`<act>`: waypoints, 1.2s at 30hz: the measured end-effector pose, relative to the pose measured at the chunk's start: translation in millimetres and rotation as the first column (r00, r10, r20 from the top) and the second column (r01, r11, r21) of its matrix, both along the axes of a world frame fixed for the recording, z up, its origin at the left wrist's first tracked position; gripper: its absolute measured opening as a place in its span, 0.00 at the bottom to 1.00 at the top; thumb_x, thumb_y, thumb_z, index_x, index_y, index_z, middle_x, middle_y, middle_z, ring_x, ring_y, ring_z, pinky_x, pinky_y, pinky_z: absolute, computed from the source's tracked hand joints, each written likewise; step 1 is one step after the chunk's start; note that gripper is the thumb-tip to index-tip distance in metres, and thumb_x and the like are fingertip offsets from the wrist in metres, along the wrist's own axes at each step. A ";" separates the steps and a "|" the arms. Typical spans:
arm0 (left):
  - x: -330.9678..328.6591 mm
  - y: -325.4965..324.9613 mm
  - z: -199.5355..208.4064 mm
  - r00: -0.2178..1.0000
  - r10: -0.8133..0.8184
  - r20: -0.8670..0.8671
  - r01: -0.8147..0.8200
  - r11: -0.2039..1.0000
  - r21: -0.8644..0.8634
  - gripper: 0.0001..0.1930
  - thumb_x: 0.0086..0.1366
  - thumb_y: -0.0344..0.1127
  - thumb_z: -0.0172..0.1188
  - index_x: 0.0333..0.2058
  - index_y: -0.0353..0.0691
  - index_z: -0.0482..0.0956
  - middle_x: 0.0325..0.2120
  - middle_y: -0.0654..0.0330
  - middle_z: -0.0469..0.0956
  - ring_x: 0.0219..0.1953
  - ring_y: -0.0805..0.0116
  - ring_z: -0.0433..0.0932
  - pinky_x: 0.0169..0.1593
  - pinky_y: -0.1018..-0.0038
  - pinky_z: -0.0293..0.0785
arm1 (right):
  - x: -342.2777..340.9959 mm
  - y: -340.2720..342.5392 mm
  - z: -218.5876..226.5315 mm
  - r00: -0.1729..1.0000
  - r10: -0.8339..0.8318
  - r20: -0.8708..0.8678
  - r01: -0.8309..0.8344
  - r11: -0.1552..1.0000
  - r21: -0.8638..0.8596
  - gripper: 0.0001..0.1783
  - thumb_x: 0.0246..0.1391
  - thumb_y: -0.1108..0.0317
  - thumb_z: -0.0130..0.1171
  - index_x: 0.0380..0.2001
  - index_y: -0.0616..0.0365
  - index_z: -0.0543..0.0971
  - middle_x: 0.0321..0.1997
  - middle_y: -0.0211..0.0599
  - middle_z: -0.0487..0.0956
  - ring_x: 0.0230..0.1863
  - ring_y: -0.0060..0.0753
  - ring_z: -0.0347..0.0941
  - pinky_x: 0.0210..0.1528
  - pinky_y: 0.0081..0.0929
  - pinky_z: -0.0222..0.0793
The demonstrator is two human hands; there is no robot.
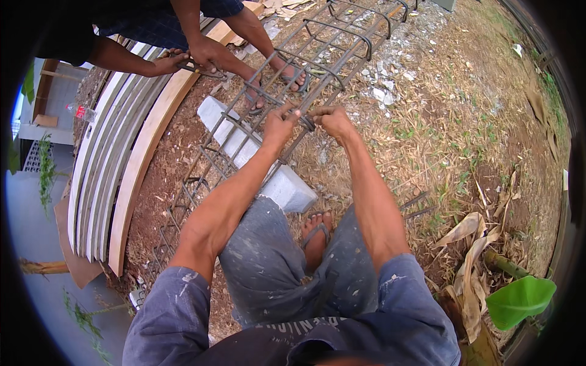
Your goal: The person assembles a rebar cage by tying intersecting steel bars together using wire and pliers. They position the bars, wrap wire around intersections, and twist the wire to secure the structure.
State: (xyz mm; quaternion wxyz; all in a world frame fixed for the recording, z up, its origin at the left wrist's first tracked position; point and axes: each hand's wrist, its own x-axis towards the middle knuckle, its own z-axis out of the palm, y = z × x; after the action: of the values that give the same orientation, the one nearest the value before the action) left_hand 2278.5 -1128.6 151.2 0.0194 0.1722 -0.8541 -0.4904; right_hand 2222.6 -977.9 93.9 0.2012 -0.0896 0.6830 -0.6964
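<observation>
A long rebar cage (342, 27) of dark steel bars and square stirrups runs from the upper right down to the lower left in front of me. My left hand (281, 127) is closed at the cage's near long bar, thumb and fingers pressed against a stirrup (307, 122). On that stirrup's other side, my right hand (334, 124) has its fingers curled, with the index finger against the steel. The exact contact under the fingertips is partly hidden. A pale, long block (284, 188) lies beneath the cage, close to my knee.
Across the cage, a co-worker's hands (192, 58) hold a bent steel piece (210, 73). Stacked boards (143, 165) lie at the left. White rubble (381, 94) is scattered on the dry grass; two bar ends (415, 204) and a green leaf (520, 302) are at the right.
</observation>
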 end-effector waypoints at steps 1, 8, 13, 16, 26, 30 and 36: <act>-0.4 1.1 -0.2 1.000 -0.010 -0.008 0.009 1.000 -0.005 0.15 0.63 0.39 0.61 0.47 0.43 0.79 0.23 0.63 0.76 0.14 0.79 0.65 0.16 0.79 0.59 | -3.0 -0.6 -0.4 0.999 0.030 0.028 -0.032 0.997 0.065 0.12 0.47 0.75 0.60 0.37 0.60 0.84 0.34 0.38 0.82 0.35 0.30 0.74 0.40 0.29 0.70; -1.4 -2.1 2.0 0.998 -0.051 -0.021 0.049 0.997 -0.054 0.13 0.63 0.38 0.60 0.45 0.40 0.80 0.23 0.64 0.75 0.16 0.78 0.68 0.18 0.78 0.63 | -4.8 -6.1 16.3 1.000 0.016 0.007 -0.017 0.990 0.140 0.10 0.45 0.70 0.62 0.33 0.61 0.84 0.28 0.38 0.81 0.28 0.30 0.74 0.33 0.30 0.69; 2.5 -4.1 1.1 0.997 -0.070 -0.015 0.068 0.991 -0.115 0.11 0.64 0.36 0.59 0.43 0.40 0.82 0.25 0.64 0.76 0.18 0.80 0.69 0.20 0.77 0.64 | 3.5 -2.1 60.4 0.988 -0.004 0.155 -0.010 0.996 0.094 0.18 0.41 0.60 0.70 0.30 0.65 0.83 0.21 0.38 0.77 0.19 0.29 0.69 0.20 0.31 0.62; 1.8 -10.2 -0.5 0.978 -0.206 -0.021 0.200 0.966 -0.165 0.11 0.65 0.35 0.58 0.44 0.39 0.82 0.26 0.64 0.78 0.18 0.79 0.69 0.21 0.77 0.65 | 5.2 8.5 72.8 0.957 0.047 0.286 -0.070 0.995 0.073 0.24 0.38 0.55 0.73 0.30 0.67 0.82 0.19 0.37 0.74 0.17 0.24 0.65 0.18 0.28 0.58; 5.0 1.6 9.8 0.997 0.031 -0.070 -0.021 0.991 0.129 0.21 0.54 0.25 0.64 0.48 0.33 0.73 0.27 0.55 0.80 0.25 0.71 0.76 0.30 0.75 0.71 | -13.7 6.1 9.8 0.969 0.230 0.090 -0.225 0.973 -0.060 0.22 0.36 0.70 0.76 0.37 0.68 0.82 0.32 0.40 0.82 0.34 0.29 0.76 0.38 0.27 0.71; 3.5 13.9 23.8 0.985 0.173 -0.023 -0.166 0.968 0.186 0.23 0.50 0.22 0.66 0.46 0.30 0.70 0.22 0.57 0.77 0.16 0.75 0.72 0.18 0.77 0.65 | 12.0 -5.3 8.4 0.995 0.001 -0.098 0.005 0.998 0.061 0.19 0.37 0.69 0.76 0.33 0.67 0.82 0.30 0.37 0.81 0.31 0.28 0.76 0.34 0.29 0.71; -9.5 -14.5 17.8 0.965 0.006 0.261 -0.089 0.947 0.308 0.12 0.56 0.27 0.57 0.38 0.28 0.77 0.25 0.54 0.77 0.19 0.68 0.74 0.21 0.72 0.71 | 23.3 0.3 28.2 0.913 0.086 -0.399 0.086 0.916 0.393 0.17 0.44 0.56 0.68 0.29 0.59 0.81 0.31 0.44 0.80 0.32 0.47 0.77 0.34 0.39 0.71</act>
State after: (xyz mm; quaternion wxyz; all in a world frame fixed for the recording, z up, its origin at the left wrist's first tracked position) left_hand 2269.0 -1143.2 169.0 -0.1072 0.2557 -0.7551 -0.5940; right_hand 2245.9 -977.5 122.0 0.0683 -0.1897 0.8381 -0.5069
